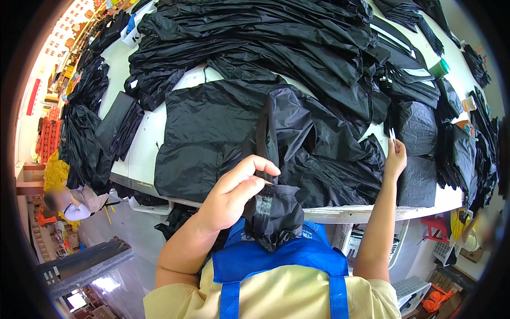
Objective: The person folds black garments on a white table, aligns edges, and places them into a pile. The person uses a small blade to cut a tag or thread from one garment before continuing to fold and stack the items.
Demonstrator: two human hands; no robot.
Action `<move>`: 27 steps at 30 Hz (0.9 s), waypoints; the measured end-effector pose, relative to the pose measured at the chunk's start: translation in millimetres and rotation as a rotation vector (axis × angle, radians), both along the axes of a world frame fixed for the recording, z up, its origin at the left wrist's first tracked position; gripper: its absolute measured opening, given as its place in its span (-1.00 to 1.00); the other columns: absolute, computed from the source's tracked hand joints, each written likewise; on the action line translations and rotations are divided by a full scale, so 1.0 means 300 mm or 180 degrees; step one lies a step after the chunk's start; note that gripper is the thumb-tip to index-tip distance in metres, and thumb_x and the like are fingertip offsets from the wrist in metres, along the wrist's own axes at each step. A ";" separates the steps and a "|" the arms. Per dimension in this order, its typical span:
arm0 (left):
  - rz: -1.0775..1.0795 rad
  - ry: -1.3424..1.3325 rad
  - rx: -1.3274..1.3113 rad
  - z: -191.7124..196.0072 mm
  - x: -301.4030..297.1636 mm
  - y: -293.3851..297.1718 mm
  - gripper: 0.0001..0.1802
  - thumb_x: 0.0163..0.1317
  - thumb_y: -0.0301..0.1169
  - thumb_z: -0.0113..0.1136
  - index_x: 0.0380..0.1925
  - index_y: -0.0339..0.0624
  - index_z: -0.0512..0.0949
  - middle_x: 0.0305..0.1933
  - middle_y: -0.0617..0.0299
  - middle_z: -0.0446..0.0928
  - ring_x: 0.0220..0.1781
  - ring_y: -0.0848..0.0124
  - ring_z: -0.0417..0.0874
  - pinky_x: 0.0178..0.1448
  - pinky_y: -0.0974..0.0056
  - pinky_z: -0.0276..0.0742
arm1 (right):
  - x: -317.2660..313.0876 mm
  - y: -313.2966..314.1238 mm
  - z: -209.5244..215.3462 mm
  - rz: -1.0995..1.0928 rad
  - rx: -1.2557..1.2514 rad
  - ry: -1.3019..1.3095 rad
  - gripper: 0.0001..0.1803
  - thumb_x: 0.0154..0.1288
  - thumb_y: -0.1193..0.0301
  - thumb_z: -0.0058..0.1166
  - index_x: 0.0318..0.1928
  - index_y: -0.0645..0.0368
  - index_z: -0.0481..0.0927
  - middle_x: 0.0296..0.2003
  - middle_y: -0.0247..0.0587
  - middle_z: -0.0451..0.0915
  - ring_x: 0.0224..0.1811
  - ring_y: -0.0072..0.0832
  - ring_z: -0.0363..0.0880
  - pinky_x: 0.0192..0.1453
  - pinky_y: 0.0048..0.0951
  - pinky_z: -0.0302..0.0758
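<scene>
Near the table's front edge, my left hand [234,189] pinches the edge of a black garment [289,125] of thin, shiny fabric. Part of that garment hangs over the edge in front of my blue apron, with a taped seam showing below my fingers. The rest of it lies crumpled and spread across the table. Farther right, my right hand [394,158] is closed around small thread snips [392,135], their two pale blades pointing away from me. Most of the snips is hidden in the fingers. This hand is apart from the held fabric, beside folded black garments [416,130].
A large heap of black garments [255,37] covers the far side of the white table [143,135]. More black piles lie left [87,127] and right. A green cone [440,68] stands at the right. Other people [79,204] are at both sides.
</scene>
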State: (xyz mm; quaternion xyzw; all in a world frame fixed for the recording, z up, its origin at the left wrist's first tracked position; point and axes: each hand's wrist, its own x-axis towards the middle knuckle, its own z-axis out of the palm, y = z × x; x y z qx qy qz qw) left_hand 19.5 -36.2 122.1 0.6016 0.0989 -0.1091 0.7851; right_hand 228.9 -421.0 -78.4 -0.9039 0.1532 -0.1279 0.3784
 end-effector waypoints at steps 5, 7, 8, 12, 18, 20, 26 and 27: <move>-0.0057 0.0109 0.0151 -0.002 0.005 -0.005 -0.73 0.32 -0.54 -0.16 -0.02 -0.30 0.42 -0.12 0.33 0.44 -0.15 0.68 0.35 0.03 0.52 0.27 | -0.135 0.260 0.204 0.1192 -0.0391 -0.1025 -0.51 0.19 0.27 0.22 0.10 0.19 0.50 0.06 -0.04 0.51 0.09 -0.11 0.47 0.19 -0.23 0.37; -0.0082 0.0075 0.0177 -0.004 0.006 -0.006 -0.72 0.32 -0.54 -0.16 0.00 -0.30 0.41 -0.14 0.34 0.43 -0.16 0.68 0.34 0.03 0.52 0.26 | -0.300 0.474 0.435 0.2558 0.0998 -0.0834 -0.66 0.06 0.39 0.29 -0.11 0.20 0.63 -0.14 -0.15 0.61 -0.08 -0.22 0.55 0.07 -0.31 0.45; -0.0080 0.0033 0.0237 -0.001 0.009 -0.010 -0.71 0.32 -0.53 -0.17 0.01 -0.29 0.40 -0.15 0.34 0.43 -0.17 0.68 0.33 0.02 0.52 0.26 | -0.356 0.550 0.514 0.3414 0.1292 -0.1070 -0.68 -0.03 0.39 0.35 -0.20 0.15 0.66 -0.22 -0.24 0.60 -0.15 -0.29 0.54 -0.01 -0.32 0.45; -0.0116 0.0039 0.0181 0.016 0.028 -0.016 -0.69 0.33 -0.52 -0.17 0.05 -0.29 0.38 -0.14 0.33 0.42 -0.16 0.68 0.33 0.03 0.51 0.27 | -0.427 0.643 0.575 0.3792 0.0974 -0.1472 -0.73 -0.09 0.38 0.40 -0.31 0.10 0.64 -0.41 -0.32 0.51 -0.31 -0.32 0.49 -0.17 -0.32 0.41; -0.0372 0.0393 -0.0431 0.030 0.003 0.029 -0.55 0.23 -0.51 0.00 0.15 -0.34 0.28 0.08 0.10 0.44 0.04 0.48 0.48 0.15 0.36 0.38 | -0.306 0.509 0.501 0.5440 0.2505 0.0155 -0.40 0.16 -0.12 0.15 -0.28 0.26 0.63 -0.30 -0.13 0.62 -0.20 -0.18 0.59 -0.01 -0.23 0.41; -0.0738 -0.0394 -0.0090 0.010 -0.016 0.026 -0.37 0.10 -0.59 0.16 0.21 -0.31 0.21 0.13 0.01 0.48 0.06 0.35 0.55 0.15 0.29 0.45 | -0.386 0.549 0.503 0.4464 0.2306 0.0124 -0.15 -0.10 -0.07 0.42 0.08 0.27 0.47 0.00 -0.01 0.52 0.10 -0.13 0.50 0.22 -0.19 0.34; -0.0336 -0.3239 0.3402 -0.020 -0.082 -0.093 -0.65 0.05 -0.51 0.20 -0.09 -0.11 0.57 -0.12 0.21 0.59 -0.25 0.35 0.56 -0.20 0.32 0.54 | -0.450 0.695 0.350 0.2800 0.2082 -0.0798 -0.71 -0.01 0.62 0.16 -0.53 0.11 0.27 -0.57 -0.37 0.30 -0.50 -0.51 0.26 -0.16 -0.46 0.38; -0.0599 -0.3473 0.3196 -0.014 -0.085 -0.096 -0.72 0.08 -0.46 0.18 -0.15 -0.10 0.60 -0.12 0.24 0.58 -0.28 0.38 0.56 -0.23 0.34 0.54 | -0.440 0.708 0.355 0.2623 0.2237 -0.0774 -0.69 -0.01 0.63 0.16 -0.51 0.10 0.24 -0.56 -0.39 0.25 -0.50 -0.53 0.20 -0.23 -0.51 0.30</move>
